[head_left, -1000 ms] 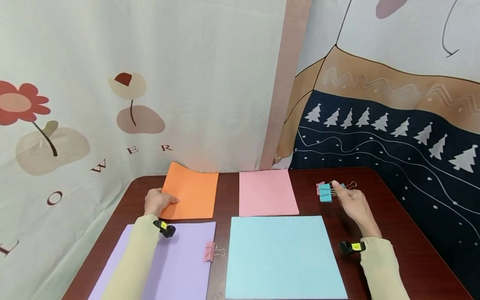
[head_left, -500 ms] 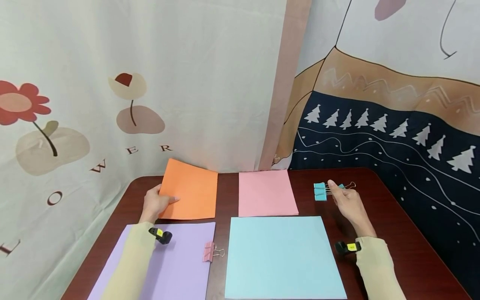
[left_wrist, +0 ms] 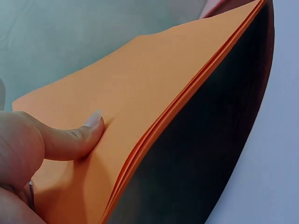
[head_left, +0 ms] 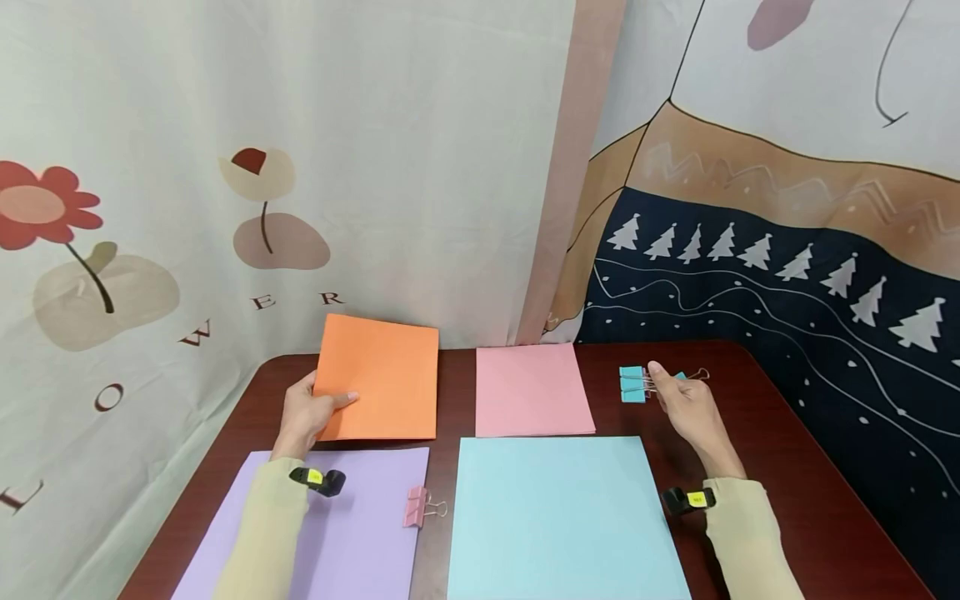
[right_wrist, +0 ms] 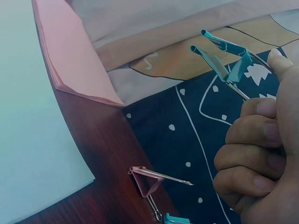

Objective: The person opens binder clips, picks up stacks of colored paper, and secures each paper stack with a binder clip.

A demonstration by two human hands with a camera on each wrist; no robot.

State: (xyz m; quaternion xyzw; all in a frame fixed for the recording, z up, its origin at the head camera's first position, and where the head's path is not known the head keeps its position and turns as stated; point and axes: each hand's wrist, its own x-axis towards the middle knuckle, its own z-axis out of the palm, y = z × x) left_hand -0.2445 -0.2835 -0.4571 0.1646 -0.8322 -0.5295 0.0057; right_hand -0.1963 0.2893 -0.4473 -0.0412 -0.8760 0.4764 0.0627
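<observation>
Nearest me, the purple paper stack (head_left: 367, 521) already carries a pink binder clip (head_left: 415, 507) on its right edge, while the light blue paper stack (head_left: 562, 517) beside it shows none. Beyond these, my left hand (head_left: 306, 414) pinches the orange paper stack (head_left: 386, 375), its left edge raised off the table (head_left: 795, 467), and my right hand (head_left: 692, 412) squeezes a turquoise binder clip (head_left: 632, 384) by its wire handles, jaws spread, well apart from that paper. The pink paper stack (head_left: 534, 390) at the back looks unclipped too, so I judge one stack done and three left, with a spare pink clip (right_wrist: 149, 181) near my right hand.
</observation>
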